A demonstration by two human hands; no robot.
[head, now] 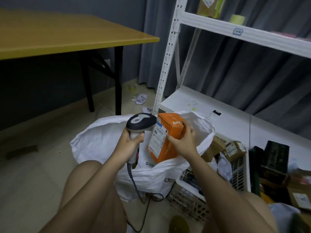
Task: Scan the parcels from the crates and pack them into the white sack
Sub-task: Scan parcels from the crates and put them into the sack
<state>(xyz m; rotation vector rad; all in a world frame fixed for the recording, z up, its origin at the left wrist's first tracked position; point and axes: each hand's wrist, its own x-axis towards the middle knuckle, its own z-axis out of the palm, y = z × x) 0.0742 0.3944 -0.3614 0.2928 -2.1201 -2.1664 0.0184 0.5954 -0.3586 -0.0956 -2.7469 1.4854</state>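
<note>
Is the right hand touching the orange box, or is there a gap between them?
Touching. In the head view the right hand grips the orange box over the white sack: fingers curl over its top right edge and the thumb presses near its shipping label.

crinkled woven-plastic white sack (101,142), matt cardboard orange box (170,145), glossy plastic scanner (140,122)

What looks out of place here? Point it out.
Paper slips with handwritten numbers lie loose on the floor beside the shelf post, like fallen labels. The orange box and scanner look normal.
</note>
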